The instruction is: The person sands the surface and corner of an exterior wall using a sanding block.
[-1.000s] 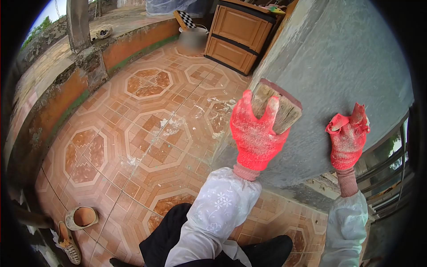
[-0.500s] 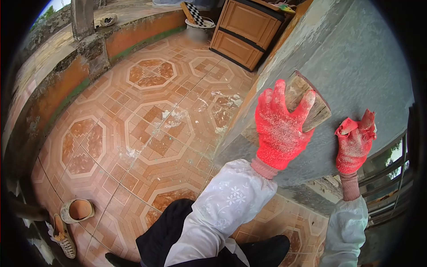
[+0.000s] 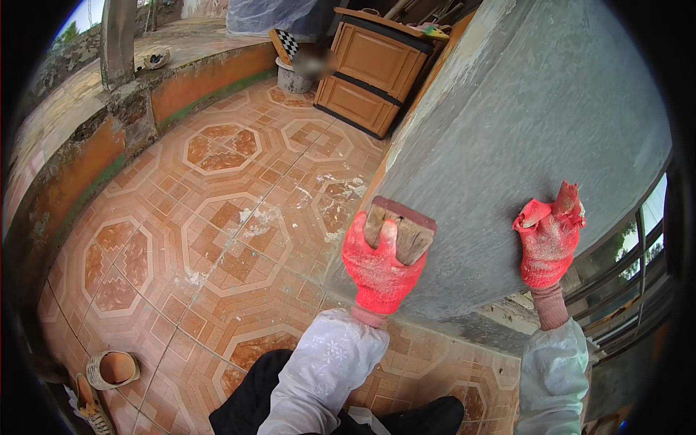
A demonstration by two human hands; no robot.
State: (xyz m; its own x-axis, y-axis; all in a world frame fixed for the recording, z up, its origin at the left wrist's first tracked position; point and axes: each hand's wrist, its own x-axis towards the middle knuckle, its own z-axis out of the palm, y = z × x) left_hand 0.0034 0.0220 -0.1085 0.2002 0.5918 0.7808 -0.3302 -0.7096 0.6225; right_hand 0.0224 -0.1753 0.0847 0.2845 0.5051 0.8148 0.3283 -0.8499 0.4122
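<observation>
My left hand (image 3: pixel 384 270), in a dusty red-coated glove, grips a sanding block (image 3: pixel 403 235) from behind. The block is worn wood with a reddish-brown, sandpaper-like layer along its far side. It sits by the lower left edge of the grey wall (image 3: pixel 486 167); whether its face touches the surface is hard to tell. Further right, my right hand (image 3: pixel 549 245) lies against the same wall with nothing in it. Its matching glove has crumpled, torn-looking fingertips that partly hide the fingers.
Patterned floor tiles (image 3: pixel 196 239) carry white splatters. A brown cabinet (image 3: pixel 377 61) and a white bucket (image 3: pixel 293 78) stand at the back. Shoes (image 3: pixel 112 369) lie at lower left, near a low orange wall (image 3: pixel 188 80). Slatted window panes (image 3: pixel 638 254) are at right.
My left hand has moved the sanding block down and left along the wall toward its edge. My right hand stays on the wall, and the view has shifted somewhat.
</observation>
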